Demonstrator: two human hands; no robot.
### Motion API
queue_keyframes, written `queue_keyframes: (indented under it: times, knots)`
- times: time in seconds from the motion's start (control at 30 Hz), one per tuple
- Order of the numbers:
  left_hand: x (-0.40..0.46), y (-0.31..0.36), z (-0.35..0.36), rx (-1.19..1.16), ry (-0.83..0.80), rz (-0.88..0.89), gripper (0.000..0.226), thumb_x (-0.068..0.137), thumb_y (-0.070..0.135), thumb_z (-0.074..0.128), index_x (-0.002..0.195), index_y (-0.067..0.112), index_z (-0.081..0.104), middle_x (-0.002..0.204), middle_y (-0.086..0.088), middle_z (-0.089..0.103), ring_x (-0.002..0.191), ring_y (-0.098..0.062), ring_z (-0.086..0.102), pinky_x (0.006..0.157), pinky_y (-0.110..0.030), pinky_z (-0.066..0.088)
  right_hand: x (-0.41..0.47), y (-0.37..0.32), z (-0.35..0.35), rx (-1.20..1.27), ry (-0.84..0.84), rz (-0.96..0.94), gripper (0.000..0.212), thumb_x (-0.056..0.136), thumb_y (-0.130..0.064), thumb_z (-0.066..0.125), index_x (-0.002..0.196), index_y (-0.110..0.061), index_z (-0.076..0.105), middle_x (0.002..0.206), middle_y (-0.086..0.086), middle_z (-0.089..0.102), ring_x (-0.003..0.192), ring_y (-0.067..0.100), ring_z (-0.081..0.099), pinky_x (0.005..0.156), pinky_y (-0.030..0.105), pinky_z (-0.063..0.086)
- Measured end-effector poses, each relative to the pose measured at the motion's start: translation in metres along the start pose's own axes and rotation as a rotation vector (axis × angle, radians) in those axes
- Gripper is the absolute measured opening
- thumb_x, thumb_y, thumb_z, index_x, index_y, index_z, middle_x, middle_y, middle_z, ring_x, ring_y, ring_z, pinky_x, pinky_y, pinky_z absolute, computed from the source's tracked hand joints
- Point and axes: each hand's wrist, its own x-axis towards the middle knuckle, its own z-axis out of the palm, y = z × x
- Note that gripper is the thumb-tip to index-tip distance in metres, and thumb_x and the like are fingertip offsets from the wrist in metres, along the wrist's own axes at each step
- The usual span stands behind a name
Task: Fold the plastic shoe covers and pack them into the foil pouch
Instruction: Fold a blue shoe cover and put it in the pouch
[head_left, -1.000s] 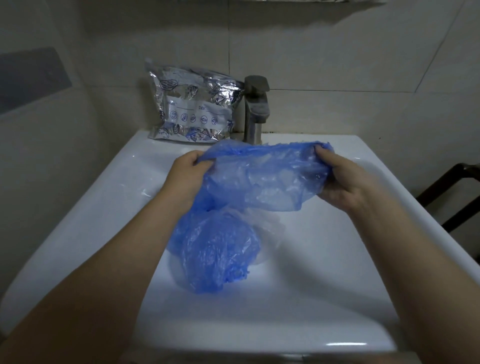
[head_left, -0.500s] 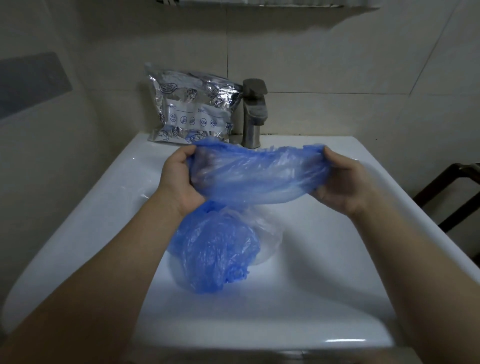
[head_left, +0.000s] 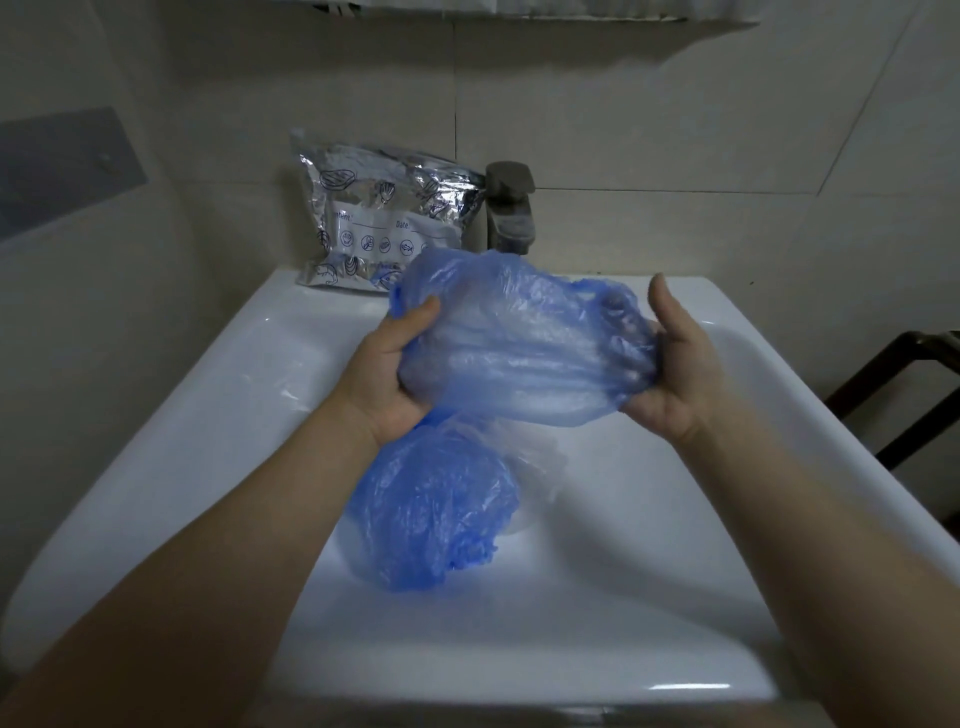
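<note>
A translucent blue plastic shoe cover (head_left: 514, 343) is stretched between my two hands above the white sink (head_left: 727, 545). My left hand (head_left: 389, 374) grips its left end, thumb on top. My right hand (head_left: 675, 364) holds its right end, palm turned up, fingers hidden under the plastic. A second crumpled blue shoe cover (head_left: 431, 514) lies in the basin below, partly behind my left forearm. The silver foil pouch (head_left: 379, 218) leans against the wall at the sink's back left, beside the tap.
A grey metal tap (head_left: 509, 213) stands at the back middle of the sink. A piece of clear plastic (head_left: 535, 462) lies beside the crumpled cover. A dark wooden frame (head_left: 904, 384) stands at the right. Tiled walls surround the sink.
Both hands have turned palm-up and rolled the held shoe cover into a fuller bundle. The cover in the basin and the pouch have not moved.
</note>
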Motion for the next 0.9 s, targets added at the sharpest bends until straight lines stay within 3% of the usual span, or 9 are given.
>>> queue_keyframes:
  times: [0.07, 0.2, 0.27, 0.43, 0.57, 0.63, 0.7, 0.8, 0.9]
  knots:
    - [-0.003, -0.001, 0.002, 0.021, -0.02, 0.018, 0.031, 0.072, 0.018, 0.055, 0.102, 0.014, 0.063, 0.08, -0.002, 0.072, 0.072, -0.017, 0.069, 0.066, -0.029, 0.058, 0.002, 0.001, -0.001, -0.127, 0.056, -0.018, 0.051, 0.051, -0.026, 0.084, 0.096, -0.007, 0.071, 0.091, 0.01, 0.072, 0.08, 0.022, 0.07, 0.072, 0.035, 0.058]
    - [0.0, 0.0, 0.001, 0.064, 0.01, 0.065, 0.035, 0.084, -0.005, 0.042, 0.105, 0.017, 0.059, 0.08, -0.002, 0.072, 0.072, -0.018, 0.069, 0.063, -0.03, 0.057, 0.007, 0.002, 0.002, -0.273, 0.366, 0.033, 0.014, 0.088, -0.021, 0.059, 0.095, -0.011, 0.065, 0.07, 0.002, 0.071, 0.058, 0.013, 0.067, 0.054, 0.022, 0.056]
    - [0.001, -0.001, 0.0, 0.066, 0.014, 0.075, 0.04, 0.086, -0.009, 0.037, 0.106, 0.017, 0.059, 0.08, -0.002, 0.072, 0.071, -0.018, 0.069, 0.062, -0.03, 0.057, 0.007, 0.0, 0.002, -0.2, 0.402, 0.027, 0.021, 0.092, -0.029, 0.054, 0.093, -0.01, 0.064, 0.07, 0.003, 0.072, 0.057, 0.015, 0.068, 0.053, 0.024, 0.056]
    - [0.002, -0.002, -0.001, 0.076, -0.018, 0.072, 0.043, 0.081, -0.012, 0.04, 0.108, 0.016, 0.059, 0.084, -0.002, 0.072, 0.075, -0.018, 0.069, 0.062, -0.028, 0.057, 0.004, -0.008, 0.003, 0.098, 0.137, -0.077, 0.055, 0.083, -0.043, 0.05, 0.126, -0.008, 0.056, 0.121, 0.011, 0.062, 0.103, 0.025, 0.064, 0.091, 0.044, 0.049]
    - [0.004, -0.007, -0.001, 0.091, -0.031, 0.071, 0.04, 0.079, -0.009, 0.046, 0.102, 0.016, 0.066, 0.09, 0.0, 0.073, 0.08, -0.014, 0.069, 0.066, -0.024, 0.056, 0.002, -0.005, 0.0, 0.08, 0.017, -0.116, 0.06, 0.087, -0.044, 0.046, 0.134, -0.007, 0.048, 0.14, 0.012, 0.047, 0.128, 0.026, 0.046, 0.109, 0.041, 0.033]
    - [0.007, -0.008, 0.001, 0.148, -0.046, 0.085, 0.036, 0.082, -0.003, 0.048, 0.108, 0.018, 0.062, 0.097, 0.001, 0.071, 0.085, -0.011, 0.066, 0.071, -0.022, 0.054, -0.002, -0.012, 0.002, 0.079, -0.048, -0.165, 0.042, 0.081, -0.035, 0.057, 0.112, -0.006, 0.064, 0.109, 0.01, 0.067, 0.1, 0.02, 0.065, 0.093, 0.034, 0.051]
    - [0.008, -0.009, 0.003, 0.293, -0.008, 0.072, 0.036, 0.088, 0.002, 0.048, 0.118, 0.022, 0.056, 0.113, 0.001, 0.062, 0.099, -0.012, 0.059, 0.081, -0.026, 0.046, -0.007, -0.023, 0.008, 0.037, -0.064, -0.239, 0.027, 0.063, -0.026, 0.078, 0.084, -0.012, 0.069, 0.06, -0.002, 0.06, 0.05, 0.008, 0.057, 0.049, 0.019, 0.051]
    - [0.008, -0.01, 0.003, 0.418, 0.14, 0.091, 0.029, 0.094, 0.008, 0.046, 0.118, 0.023, 0.053, 0.118, 0.002, 0.057, 0.107, -0.014, 0.052, 0.093, -0.03, 0.039, -0.012, -0.032, 0.01, -0.228, 0.198, -0.625, 0.018, 0.07, -0.02, 0.073, 0.082, -0.017, 0.06, 0.055, -0.011, 0.057, 0.051, 0.002, 0.054, 0.052, 0.016, 0.045]
    - [0.002, -0.006, 0.012, 0.35, 0.045, 0.049, 0.02, 0.095, 0.023, 0.042, 0.106, 0.018, 0.058, 0.1, 0.002, 0.067, 0.089, -0.012, 0.062, 0.083, -0.029, 0.044, -0.019, -0.023, 0.02, -1.157, 0.259, -1.124, 0.018, 0.084, -0.028, 0.053, 0.086, -0.011, 0.057, 0.065, -0.011, 0.052, 0.059, 0.001, 0.048, 0.062, 0.012, 0.038]
